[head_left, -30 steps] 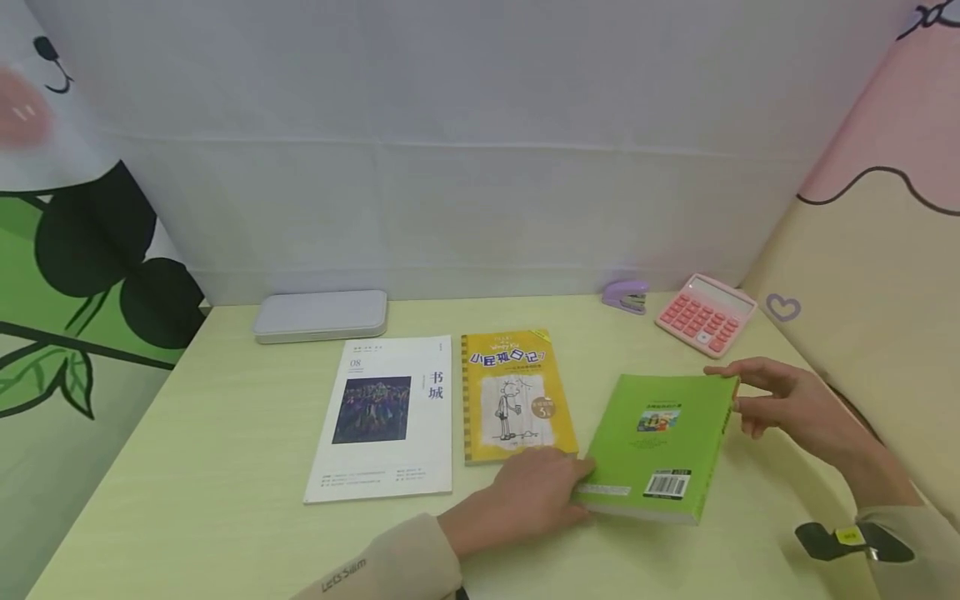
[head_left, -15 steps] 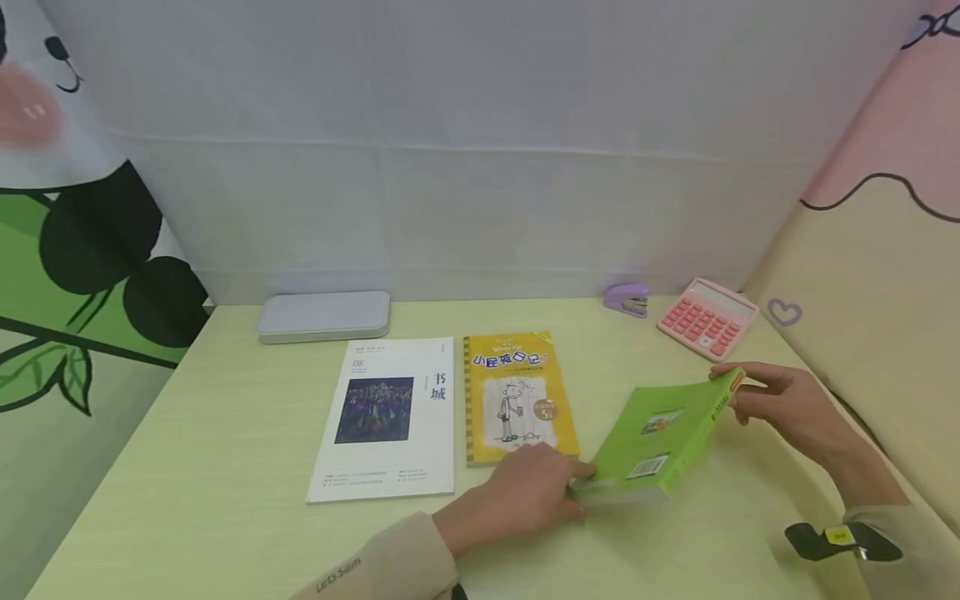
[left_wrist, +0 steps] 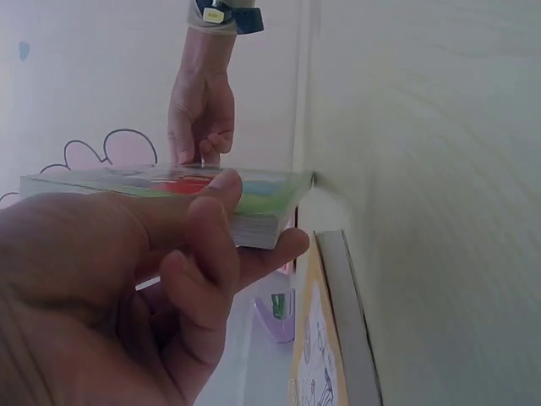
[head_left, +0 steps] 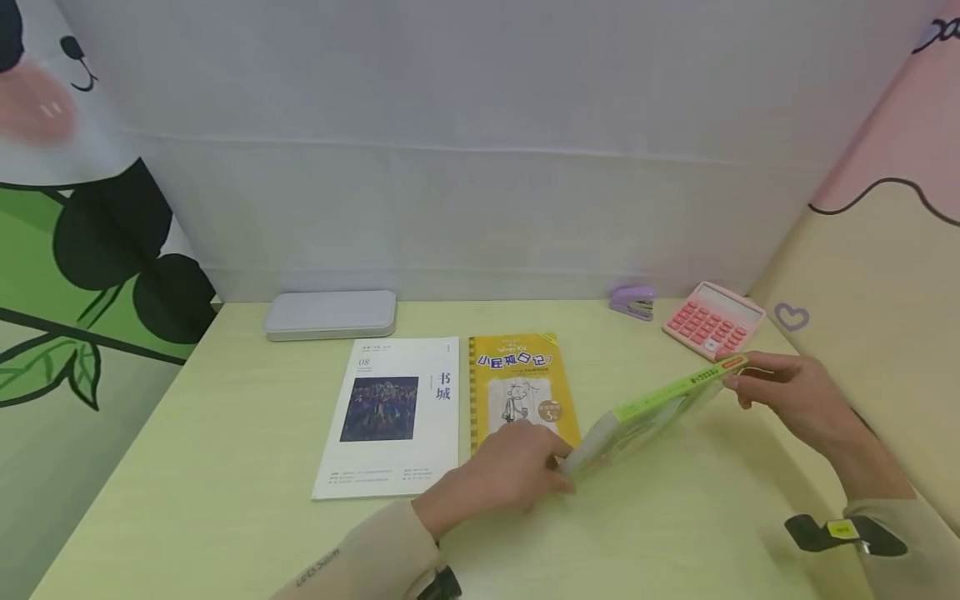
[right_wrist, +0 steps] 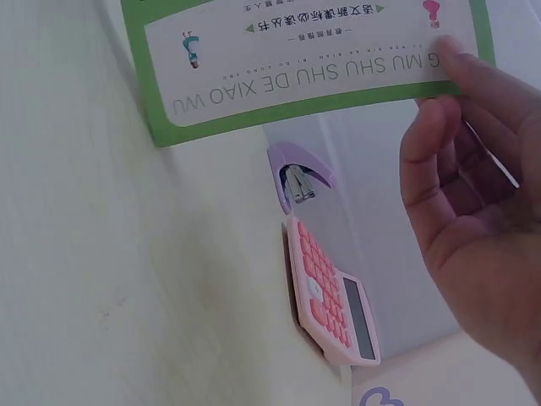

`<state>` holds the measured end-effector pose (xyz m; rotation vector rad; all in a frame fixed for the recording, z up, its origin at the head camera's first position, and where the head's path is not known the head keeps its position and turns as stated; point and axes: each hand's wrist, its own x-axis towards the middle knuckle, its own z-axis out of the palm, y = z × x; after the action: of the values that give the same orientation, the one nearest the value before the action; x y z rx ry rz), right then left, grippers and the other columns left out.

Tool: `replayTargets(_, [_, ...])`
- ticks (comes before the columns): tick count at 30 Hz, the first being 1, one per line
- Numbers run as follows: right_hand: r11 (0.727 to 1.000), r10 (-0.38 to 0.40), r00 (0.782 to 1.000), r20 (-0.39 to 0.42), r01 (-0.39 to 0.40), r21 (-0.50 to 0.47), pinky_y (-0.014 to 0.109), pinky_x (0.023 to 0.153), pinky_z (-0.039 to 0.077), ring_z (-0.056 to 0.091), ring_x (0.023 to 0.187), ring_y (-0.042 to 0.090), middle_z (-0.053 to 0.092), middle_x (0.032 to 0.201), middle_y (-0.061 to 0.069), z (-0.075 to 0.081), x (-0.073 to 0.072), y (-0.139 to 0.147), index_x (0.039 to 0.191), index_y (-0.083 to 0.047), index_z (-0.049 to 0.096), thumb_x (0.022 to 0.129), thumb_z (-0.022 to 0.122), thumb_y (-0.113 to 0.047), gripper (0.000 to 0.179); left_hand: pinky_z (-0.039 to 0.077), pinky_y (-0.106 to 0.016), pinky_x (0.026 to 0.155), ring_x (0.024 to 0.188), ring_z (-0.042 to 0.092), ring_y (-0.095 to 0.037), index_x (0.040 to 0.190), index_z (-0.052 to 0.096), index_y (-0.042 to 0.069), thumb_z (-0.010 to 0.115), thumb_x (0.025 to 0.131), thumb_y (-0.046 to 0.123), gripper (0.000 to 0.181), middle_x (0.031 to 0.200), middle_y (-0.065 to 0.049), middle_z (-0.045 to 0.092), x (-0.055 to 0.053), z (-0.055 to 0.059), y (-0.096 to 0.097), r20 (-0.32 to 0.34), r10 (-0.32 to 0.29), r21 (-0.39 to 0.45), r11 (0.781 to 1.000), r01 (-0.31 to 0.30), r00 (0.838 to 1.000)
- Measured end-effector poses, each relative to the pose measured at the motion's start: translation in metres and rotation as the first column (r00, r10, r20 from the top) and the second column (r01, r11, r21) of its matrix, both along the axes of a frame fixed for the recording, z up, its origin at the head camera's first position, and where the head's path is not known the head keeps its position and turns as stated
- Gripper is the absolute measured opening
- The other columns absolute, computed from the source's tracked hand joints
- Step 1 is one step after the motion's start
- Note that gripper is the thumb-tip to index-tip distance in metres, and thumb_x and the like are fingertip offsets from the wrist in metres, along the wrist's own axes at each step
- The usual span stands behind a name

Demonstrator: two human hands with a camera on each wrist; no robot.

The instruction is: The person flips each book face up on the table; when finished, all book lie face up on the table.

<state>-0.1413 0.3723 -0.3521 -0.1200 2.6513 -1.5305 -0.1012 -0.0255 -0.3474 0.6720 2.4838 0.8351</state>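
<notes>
A green book (head_left: 663, 400) is held up off the table by both hands, tilted so that its spine faces upward in the head view. My left hand (head_left: 497, 468) pinches its near left end; the left wrist view has the thumb on the cover (left_wrist: 194, 182) and a finger beneath. At the far right end, my right hand (head_left: 798, 404) grips the corner between thumb and fingers, and a white-panelled cover (right_wrist: 313, 63) shows in the right wrist view. Behind my left hand lies a yellow book (head_left: 517, 358), its lower part covered by the hand.
Left of the yellow book lies a white magazine (head_left: 382, 467). A pale pencil case (head_left: 330, 315) sits at the back left. Along the back right are a purple stapler (head_left: 632, 302) and a pink calculator (head_left: 712, 321). A curtain (head_left: 480, 217) hangs behind the table (head_left: 217, 450).
The green book has turned from showing its back cover to standing tilted with its spine up. Both hands keep hold of it, and the left has shifted slightly left and upward.
</notes>
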Motion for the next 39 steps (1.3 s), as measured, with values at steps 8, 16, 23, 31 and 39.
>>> replayTargets(8, [0.994, 0.098, 0.987, -0.124, -0.104, -0.039, 0.015, 0.082, 0.054, 0.072, 0.091, 0.004, 0.077, 0.11, -0.018, 0.005, 0.0, -0.008, 0.127, -0.018, 0.076, 0.102, 0.065, 0.001, 0.034, 0.045, -0.024, 0.045, 0.041, 0.06, -0.018, 0.109, 0.078, 0.009, 0.082, 0.094, 0.024, 0.021, 0.078, 0.0, 0.076, -0.01, 0.015, -0.017, 0.051, -0.009, 0.093, 0.996, 0.004, 0.999])
replayTargets(16, [0.986, 0.06, 0.993, -0.099, -0.043, 0.163, 0.017, 0.081, 0.048, 0.068, 0.089, 0.007, 0.074, 0.11, -0.023, 0.014, 0.0, -0.018, 0.139, 0.005, 0.063, 0.108, 0.063, -0.019, 0.04, 0.044, -0.026, 0.047, 0.056, 0.07, -0.04, 0.141, 0.064, 0.008, 0.08, 0.095, 0.017, 0.05, 0.101, -0.008, 0.081, -0.017, 0.019, -0.029, 0.112, 0.093, 0.193, 0.975, -0.113, 0.989])
replayTargets(23, [0.993, 0.031, 0.998, -0.046, -0.025, 0.117, 0.016, 0.08, 0.05, 0.068, 0.087, 0.006, 0.07, 0.107, -0.028, 0.009, -0.002, -0.025, 0.143, 0.014, 0.055, 0.108, 0.062, -0.018, 0.048, 0.042, -0.026, 0.048, 0.049, 0.065, -0.026, 0.17, 0.025, 0.02, 0.081, 0.094, 0.015, 0.094, 0.104, -0.007, 0.081, -0.022, 0.015, -0.032, 0.084, 0.177, 0.245, 0.95, -0.192, 0.981])
replayTargets(31, [0.998, -0.047, 0.999, 0.013, 0.048, -0.047, 0.017, 0.077, 0.056, 0.068, 0.082, 0.004, 0.07, 0.099, -0.023, 0.003, -0.003, -0.033, 0.153, 0.0, 0.05, 0.104, 0.069, -0.019, 0.056, 0.044, -0.027, 0.047, 0.046, 0.06, -0.019, 0.171, 0.01, 0.037, 0.082, 0.093, 0.018, 0.107, 0.098, 0.0, 0.08, -0.023, 0.009, -0.035, 0.117, 0.189, 0.254, 0.943, -0.214, 0.975])
replayTargets(39, [0.916, -0.113, 0.99, 0.08, 0.135, -0.377, 0.019, 0.072, 0.058, 0.07, 0.073, 0.008, 0.078, 0.094, -0.012, -0.006, -0.005, -0.039, 0.122, -0.026, 0.069, 0.097, 0.078, -0.009, 0.032, 0.039, -0.025, 0.045, 0.046, 0.056, -0.017, 0.17, 0.009, 0.04, 0.082, 0.094, 0.017, 0.108, 0.097, 0.002, 0.079, -0.023, 0.005, -0.038, 0.146, 0.185, 0.266, 0.939, -0.218, 0.972])
